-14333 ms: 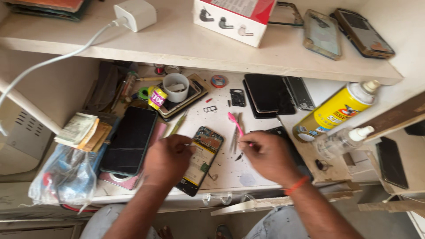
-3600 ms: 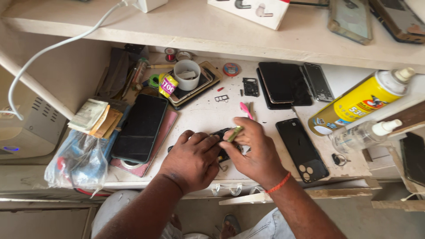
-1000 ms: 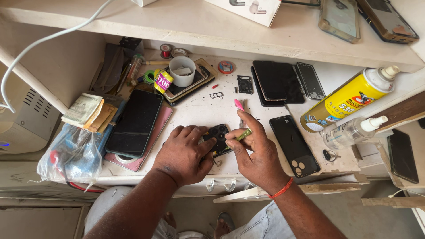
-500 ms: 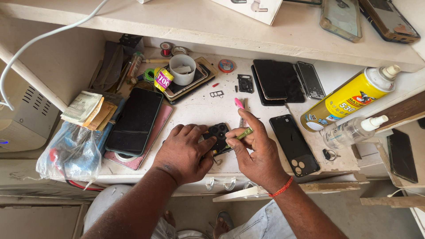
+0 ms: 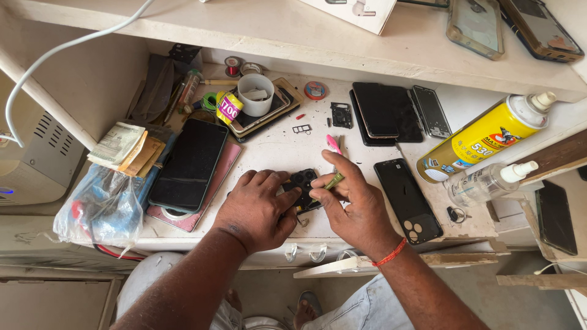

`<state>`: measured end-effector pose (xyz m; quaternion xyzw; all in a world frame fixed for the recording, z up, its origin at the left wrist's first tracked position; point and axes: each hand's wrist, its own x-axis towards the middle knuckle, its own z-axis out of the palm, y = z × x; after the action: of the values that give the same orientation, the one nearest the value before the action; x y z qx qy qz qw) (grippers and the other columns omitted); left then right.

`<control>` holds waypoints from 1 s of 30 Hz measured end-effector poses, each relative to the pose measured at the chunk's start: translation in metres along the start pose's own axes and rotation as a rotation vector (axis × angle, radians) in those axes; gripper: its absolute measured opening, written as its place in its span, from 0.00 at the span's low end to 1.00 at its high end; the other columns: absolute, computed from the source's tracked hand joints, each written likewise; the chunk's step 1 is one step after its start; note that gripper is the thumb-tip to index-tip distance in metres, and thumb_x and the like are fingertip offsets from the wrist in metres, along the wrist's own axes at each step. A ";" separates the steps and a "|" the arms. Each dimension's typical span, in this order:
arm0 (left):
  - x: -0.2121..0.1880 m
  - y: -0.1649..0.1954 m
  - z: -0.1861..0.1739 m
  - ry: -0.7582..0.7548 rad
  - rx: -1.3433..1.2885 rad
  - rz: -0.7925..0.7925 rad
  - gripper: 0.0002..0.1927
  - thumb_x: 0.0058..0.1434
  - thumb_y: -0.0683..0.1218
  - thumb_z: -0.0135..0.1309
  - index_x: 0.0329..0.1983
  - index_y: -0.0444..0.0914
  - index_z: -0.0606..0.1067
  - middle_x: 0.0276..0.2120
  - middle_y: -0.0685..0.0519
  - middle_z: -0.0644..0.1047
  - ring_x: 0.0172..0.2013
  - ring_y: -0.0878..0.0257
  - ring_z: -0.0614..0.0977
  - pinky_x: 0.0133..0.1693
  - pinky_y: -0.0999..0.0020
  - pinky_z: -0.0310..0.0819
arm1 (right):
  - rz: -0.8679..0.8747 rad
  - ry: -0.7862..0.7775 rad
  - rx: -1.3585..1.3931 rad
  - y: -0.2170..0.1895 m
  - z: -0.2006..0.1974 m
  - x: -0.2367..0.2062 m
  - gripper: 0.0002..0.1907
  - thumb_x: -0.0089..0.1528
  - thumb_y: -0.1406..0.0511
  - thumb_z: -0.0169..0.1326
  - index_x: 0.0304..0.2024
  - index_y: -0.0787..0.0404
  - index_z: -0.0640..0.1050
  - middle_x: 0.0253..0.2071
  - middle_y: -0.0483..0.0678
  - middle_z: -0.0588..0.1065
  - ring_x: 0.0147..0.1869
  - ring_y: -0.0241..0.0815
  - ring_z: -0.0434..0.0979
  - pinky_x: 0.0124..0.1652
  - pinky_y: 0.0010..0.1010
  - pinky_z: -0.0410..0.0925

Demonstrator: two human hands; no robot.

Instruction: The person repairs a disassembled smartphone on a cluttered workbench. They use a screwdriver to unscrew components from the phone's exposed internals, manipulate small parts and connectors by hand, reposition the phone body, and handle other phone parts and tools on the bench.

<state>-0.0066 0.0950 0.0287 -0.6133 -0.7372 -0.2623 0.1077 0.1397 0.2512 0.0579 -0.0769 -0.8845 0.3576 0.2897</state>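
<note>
The table [image 5: 275,150] carries everything, and the hands meet at its near edge, in the middle. Left of the left hand, near it, a big dark phone [image 5: 189,165] lies face up, its long axis running away from the person; beyond that, further left, a plastic bag [image 5: 101,208] and folded banknotes [image 5: 125,145]. Right of the right hand, just beside it, a black phone back [image 5: 408,200] lies with its long axis slanting away and leftward. Further right a yellow spray can [image 5: 483,137] lies tilted, well apart from the hands.

Between the hands sits the small black camera part [image 5: 301,186], touching both, mostly hidden under the fingers; its long axis cannot be told. The left hand [image 5: 257,211] lies on it from the left, palm down, fingers curled and close together, pinning it to the table. The right hand [image 5: 358,205] comes from the right, thumb and forefinger pinched shut on a thin green tool [image 5: 333,181] whose tip points down-left toward the part. Just beyond the fingers lies a pink pick [image 5: 333,143].
</note>
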 end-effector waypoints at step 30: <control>-0.002 -0.003 0.002 0.055 -0.010 0.033 0.16 0.52 0.51 0.57 0.42 0.42 0.83 0.51 0.45 0.77 0.52 0.50 0.77 0.54 0.52 0.67 | -0.174 -0.228 0.076 -0.033 -0.012 0.023 0.17 0.65 0.67 0.57 0.55 0.60 0.70 0.36 0.53 0.79 0.38 0.46 0.84 0.36 0.35 0.76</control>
<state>-0.0082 0.0944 0.0252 -0.6184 -0.7224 -0.2810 0.1293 0.1295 0.2420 0.0974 0.0521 -0.9007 0.3711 0.2197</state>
